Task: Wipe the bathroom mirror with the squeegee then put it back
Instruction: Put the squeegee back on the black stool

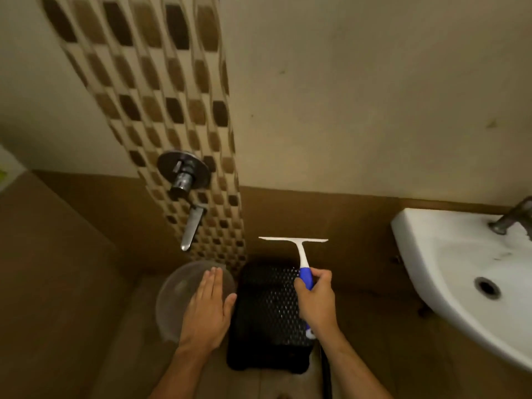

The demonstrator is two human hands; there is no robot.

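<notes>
The squeegee [299,249] has a white blade and neck and a blue handle. My right hand [316,300] grips the blue handle, blade upward, above a black perforated stool [264,321] on the floor. My left hand [207,309] hovers flat with straight fingers over a clear plastic bucket [175,295]. No mirror is in view.
A chrome tap and spout [184,182] stick out of the patterned tile strip at the left. A white sink [472,272] with a faucet [512,217] is at the right. Brown tiled wall runs behind the stool.
</notes>
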